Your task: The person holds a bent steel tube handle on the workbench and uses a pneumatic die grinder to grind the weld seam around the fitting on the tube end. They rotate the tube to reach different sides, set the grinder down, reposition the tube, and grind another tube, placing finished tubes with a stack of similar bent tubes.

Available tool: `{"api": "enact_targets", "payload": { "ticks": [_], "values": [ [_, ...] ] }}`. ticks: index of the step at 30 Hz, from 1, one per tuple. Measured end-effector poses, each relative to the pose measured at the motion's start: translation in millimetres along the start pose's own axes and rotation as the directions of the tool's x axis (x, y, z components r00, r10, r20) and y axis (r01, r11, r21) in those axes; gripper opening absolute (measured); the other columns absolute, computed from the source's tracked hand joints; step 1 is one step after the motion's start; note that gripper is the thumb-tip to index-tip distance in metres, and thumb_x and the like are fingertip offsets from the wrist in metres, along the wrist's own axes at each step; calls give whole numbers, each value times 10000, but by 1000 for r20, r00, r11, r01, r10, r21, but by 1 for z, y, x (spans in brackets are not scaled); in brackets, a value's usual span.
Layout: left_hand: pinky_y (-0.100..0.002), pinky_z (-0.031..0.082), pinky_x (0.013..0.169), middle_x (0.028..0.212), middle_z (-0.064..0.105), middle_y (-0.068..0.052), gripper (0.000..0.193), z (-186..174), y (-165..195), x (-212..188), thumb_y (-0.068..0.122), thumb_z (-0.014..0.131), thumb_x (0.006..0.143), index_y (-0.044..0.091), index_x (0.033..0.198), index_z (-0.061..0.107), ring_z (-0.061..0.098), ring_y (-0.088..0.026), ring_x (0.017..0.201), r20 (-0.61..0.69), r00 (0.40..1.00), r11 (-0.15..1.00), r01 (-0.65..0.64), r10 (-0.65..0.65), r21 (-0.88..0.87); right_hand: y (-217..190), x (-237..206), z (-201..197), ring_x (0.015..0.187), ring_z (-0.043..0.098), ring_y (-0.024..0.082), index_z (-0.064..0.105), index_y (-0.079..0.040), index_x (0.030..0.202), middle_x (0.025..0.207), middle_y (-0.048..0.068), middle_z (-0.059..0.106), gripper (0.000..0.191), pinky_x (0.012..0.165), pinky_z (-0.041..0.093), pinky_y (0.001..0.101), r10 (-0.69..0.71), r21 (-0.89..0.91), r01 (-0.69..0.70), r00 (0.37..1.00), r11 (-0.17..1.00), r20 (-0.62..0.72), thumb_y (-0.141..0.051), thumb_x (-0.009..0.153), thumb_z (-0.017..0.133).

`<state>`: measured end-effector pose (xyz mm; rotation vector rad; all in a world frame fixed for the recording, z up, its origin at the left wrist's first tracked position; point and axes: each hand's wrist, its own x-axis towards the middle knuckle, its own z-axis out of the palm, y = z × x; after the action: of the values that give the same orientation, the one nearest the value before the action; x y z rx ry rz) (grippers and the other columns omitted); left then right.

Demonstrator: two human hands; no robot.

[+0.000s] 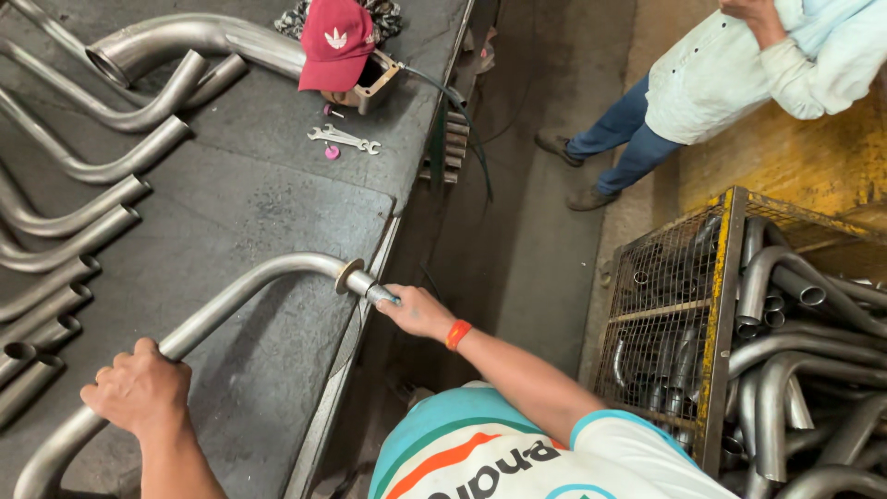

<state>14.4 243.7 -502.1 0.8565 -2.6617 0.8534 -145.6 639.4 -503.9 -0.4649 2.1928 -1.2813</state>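
The left hand point(140, 388) is wrapped tight around a long bent pipe point(236, 296) that lies on the big grey table point(249, 185). The hand grips the pipe low down, near the edge of the picture. From there the pipe runs up and to the right, bends, and ends at the table edge. A flat metal ring point(349, 275) sits on the pipe near that end. The right hand point(418, 312) is closed around the very tip of the pipe, just past the ring, out over the table edge. An orange band point(457, 334) is on that wrist. More bent pipes point(74, 222) lie in a row on the left side of the table, close to each other. At the far end of the table a red cap point(336, 42) rests on a small box point(377, 81). A wrench point(344, 139) lies just in front of the cap, with a small pink bit point(332, 152) beside it. On the right, on the floor, a yellow wire cage point(716, 305) is full of short bent pipes. Another person point(730, 83) in a light shirt and blue jeans stands on the floor, well apart from the table.
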Motion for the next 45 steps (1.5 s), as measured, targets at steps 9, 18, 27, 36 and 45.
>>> {"api": "enact_targets", "payload": {
  "ticks": [9,18,27,36,45],
  "values": [
    [-370,387,794,834,722,-50,42,-1,1,4,214,670,795,173,806,666,674,-240,800,46,999,1000,-4,4,-4,4,-2,17,854,680,475,567,-84,1355,921,259,718,492,763,520,567,-40,-257,-5,984,966,-172,-384,966,560],
    [-384,379,840,874,733,-58,53,5,-5,-5,226,644,808,189,828,676,672,-242,812,37,999,1000,-10,10,-6,1,-3,-3,808,734,419,698,-79,1179,821,229,723,435,736,568,497,86,144,-93,995,985,54,-421,933,589],
    [-362,376,855,869,724,-59,96,14,-4,-1,249,630,782,186,843,670,664,-236,815,22,999,999,-28,27,34,-6,-15,5,858,684,464,619,-79,1240,901,234,722,405,772,518,554,-6,-240,-28,990,970,-141,-390,986,562],
    [-356,384,845,861,726,-59,106,9,-5,-2,267,672,770,191,844,675,669,-239,825,32,999,999,-15,13,44,-13,-24,-7,836,695,433,669,-148,1206,854,211,726,378,761,536,512,62,-52,-68,992,996,-109,-404,949,564],
    [-360,393,835,858,730,-52,154,3,-2,2,302,696,759,199,874,688,677,-247,827,63,998,998,-31,28,49,-9,-19,-9,866,682,435,667,-138,1204,882,210,723,373,764,526,515,46,-79,-56,992,995,-119,-395,952,569]
  ]
}}
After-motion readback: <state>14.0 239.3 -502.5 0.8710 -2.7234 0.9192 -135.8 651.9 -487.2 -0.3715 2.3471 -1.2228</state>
